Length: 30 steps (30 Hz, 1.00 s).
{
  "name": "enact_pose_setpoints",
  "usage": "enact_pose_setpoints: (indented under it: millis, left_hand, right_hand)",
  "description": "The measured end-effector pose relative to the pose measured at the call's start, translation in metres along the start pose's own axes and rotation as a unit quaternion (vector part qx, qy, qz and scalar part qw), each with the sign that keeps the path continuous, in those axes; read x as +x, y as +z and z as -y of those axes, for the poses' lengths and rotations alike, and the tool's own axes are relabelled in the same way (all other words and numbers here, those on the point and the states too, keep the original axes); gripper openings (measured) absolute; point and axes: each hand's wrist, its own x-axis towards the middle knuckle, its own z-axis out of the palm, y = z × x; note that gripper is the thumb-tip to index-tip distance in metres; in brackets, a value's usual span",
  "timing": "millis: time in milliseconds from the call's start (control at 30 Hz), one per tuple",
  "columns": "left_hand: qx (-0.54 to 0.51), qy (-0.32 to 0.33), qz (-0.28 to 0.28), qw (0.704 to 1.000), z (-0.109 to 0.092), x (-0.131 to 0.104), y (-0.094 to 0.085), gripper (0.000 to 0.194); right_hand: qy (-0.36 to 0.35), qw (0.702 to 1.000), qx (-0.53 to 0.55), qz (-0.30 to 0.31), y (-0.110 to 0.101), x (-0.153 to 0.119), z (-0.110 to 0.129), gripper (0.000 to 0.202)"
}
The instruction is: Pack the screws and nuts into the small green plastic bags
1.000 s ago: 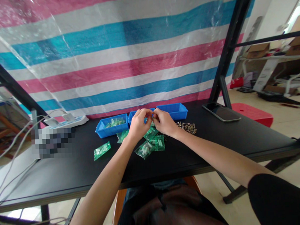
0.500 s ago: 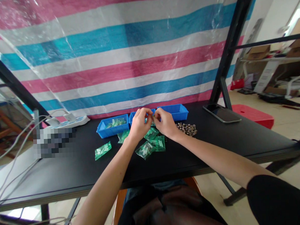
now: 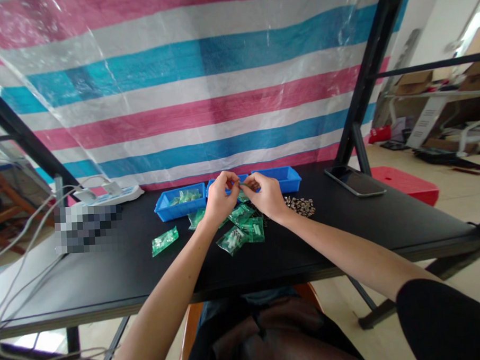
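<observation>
My left hand [image 3: 221,196] and my right hand [image 3: 265,194] meet above the middle of the table, thumbs and fingers pinched. Between the fingertips is a small green plastic bag [image 3: 244,195], mostly hidden by the hands; its contents are too small to tell. Below and in front of the hands lie several green bags [image 3: 241,216] with small light and metal pieces inside. One such bag [image 3: 165,241] lies apart to the left. A pile of small metal parts [image 3: 300,206] is beside my right wrist.
Behind the hands stand a left blue bin [image 3: 161,209] holding green bags, a partly hidden middle blue bin [image 3: 210,185] and a right blue bin [image 3: 290,184]. A phone [image 3: 355,181] lies right. A power strip [image 3: 123,195] with cables is left. Striped sheeting [image 3: 205,107] hangs behind.
Both hands have shifted slightly left, and their fingertips have changed position, with a green edge now showing between them. The bags, bins and metal parts on the table stay put.
</observation>
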Motion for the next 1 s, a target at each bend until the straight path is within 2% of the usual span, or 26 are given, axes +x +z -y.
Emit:
enact_pose_setpoints:
  millis: [267, 533, 1000]
  left_hand:
    - [-0.006, 0.006, 0.000, 1.000, 0.0003, 0.0005, -0.0004, 0.008]
    - [0.023, 0.032, 0.018, 0.999, 0.0029, -0.0010, 0.0004, 0.009]
    - [-0.025, -0.022, 0.038, 0.999, -0.0007, 0.0008, -0.0012, 0.007]
  right_hand:
    - [-0.001, 1.000, -0.017, -0.011, -0.0012, -0.0009, 0.0018, 0.013]
    - [-0.039, 0.998, -0.037, 0.034, -0.0015, -0.0012, -0.0035, 0.006]
    - [-0.060, 0.996, -0.017, 0.064, -0.0046, 0.0010, -0.0024, 0.014]
